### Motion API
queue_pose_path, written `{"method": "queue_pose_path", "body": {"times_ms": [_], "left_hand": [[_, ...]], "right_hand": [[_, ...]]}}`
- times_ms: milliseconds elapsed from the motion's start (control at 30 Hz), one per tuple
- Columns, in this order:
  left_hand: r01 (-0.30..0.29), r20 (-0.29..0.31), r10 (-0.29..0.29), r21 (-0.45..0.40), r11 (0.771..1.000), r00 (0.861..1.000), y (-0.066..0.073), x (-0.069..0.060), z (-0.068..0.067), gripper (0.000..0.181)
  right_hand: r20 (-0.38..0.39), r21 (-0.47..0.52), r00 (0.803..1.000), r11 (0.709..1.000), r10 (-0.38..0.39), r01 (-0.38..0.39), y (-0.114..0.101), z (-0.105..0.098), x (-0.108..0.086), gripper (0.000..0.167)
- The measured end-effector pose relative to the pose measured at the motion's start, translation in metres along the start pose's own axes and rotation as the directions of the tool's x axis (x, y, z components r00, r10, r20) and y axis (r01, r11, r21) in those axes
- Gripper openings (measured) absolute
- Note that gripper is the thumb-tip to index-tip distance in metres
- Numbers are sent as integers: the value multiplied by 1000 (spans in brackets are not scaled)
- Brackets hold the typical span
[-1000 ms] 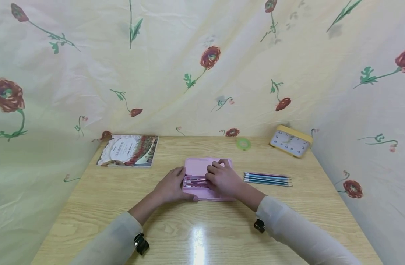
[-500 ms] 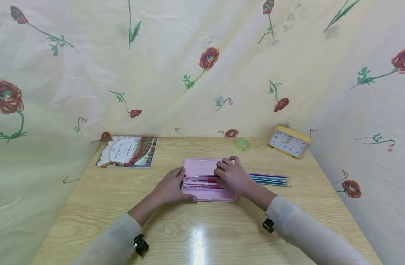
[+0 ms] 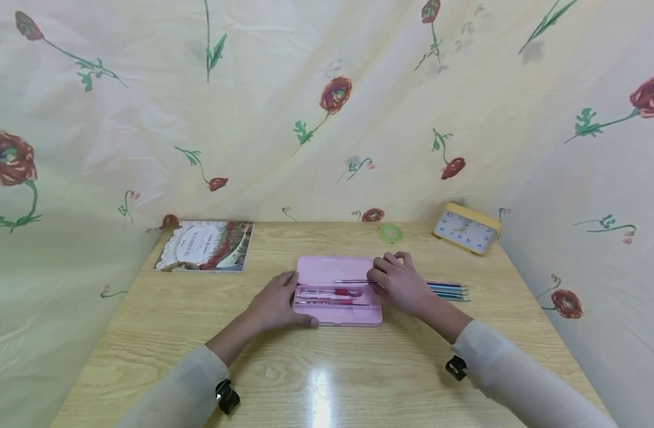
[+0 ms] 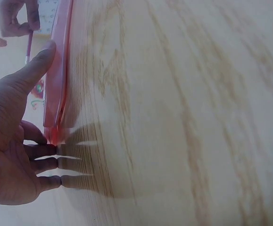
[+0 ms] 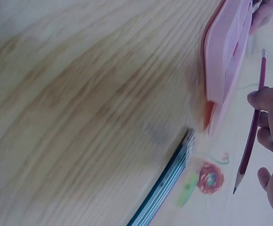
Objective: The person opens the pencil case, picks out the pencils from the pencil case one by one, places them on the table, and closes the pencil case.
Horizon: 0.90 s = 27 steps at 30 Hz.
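Observation:
An opened pink pencil case [image 3: 337, 270] lies on the table, its lid folded back. A red pen [image 3: 348, 292] and a few other slim writing tools lie in its tray. At the case's left end is my left hand [image 3: 273, 302]; the thumb rests on the case wall, and the fairly straight fingers [image 4: 44, 164] reach down to the table beside it. Above the case's right end, my right hand [image 3: 399, 283] pinches a dark red pencil [image 5: 252, 132] between thumb and fingers. Its eraser end points left over the lid; its sharpened tip shows in the right wrist view.
Several blue-green pencils [image 3: 449, 291] lie side by side right of the case, partly behind my right hand. A yellow alarm clock [image 3: 466, 228] stands at the back right. Near the back edge lies a green tape roll [image 3: 390, 233]. A booklet [image 3: 204, 246] lies at back left.
My right hand has lifted the dark red pencil out of the tray and moved right with it, uncovering the pens inside. My left hand stays at the case's left end.

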<state>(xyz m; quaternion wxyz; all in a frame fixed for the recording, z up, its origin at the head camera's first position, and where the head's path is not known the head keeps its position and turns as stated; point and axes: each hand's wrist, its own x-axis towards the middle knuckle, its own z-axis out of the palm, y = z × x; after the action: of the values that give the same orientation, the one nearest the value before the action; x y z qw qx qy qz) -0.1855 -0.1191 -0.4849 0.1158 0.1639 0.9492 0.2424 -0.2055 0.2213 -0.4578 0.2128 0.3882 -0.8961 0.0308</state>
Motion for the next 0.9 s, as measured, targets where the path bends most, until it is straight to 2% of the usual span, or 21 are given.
{"method": "queue_pose_path", "body": {"times_ms": [267,400,600,900], "left_hand": [[-1,1,1,1,1000,1000,1,0,-1,139],[-2,5,2,-1,1000,1000,1,-1,-1,138],[2,9,-2,-18,1000,1000,5,-4,-3,137],[12,10,-12,-15,1000,1000,5,-3,-3,136]], "right_hand": [[-42,1,999,1000,28,-28,18,-6,-21,17],[-40,4,998,999,48,-48,25,-8,-34,20],[-28,-10,996,996,86,-86,35,-13,-55,25],[44,-36,988,988,149,-148,44,-19,-84,26]]}}
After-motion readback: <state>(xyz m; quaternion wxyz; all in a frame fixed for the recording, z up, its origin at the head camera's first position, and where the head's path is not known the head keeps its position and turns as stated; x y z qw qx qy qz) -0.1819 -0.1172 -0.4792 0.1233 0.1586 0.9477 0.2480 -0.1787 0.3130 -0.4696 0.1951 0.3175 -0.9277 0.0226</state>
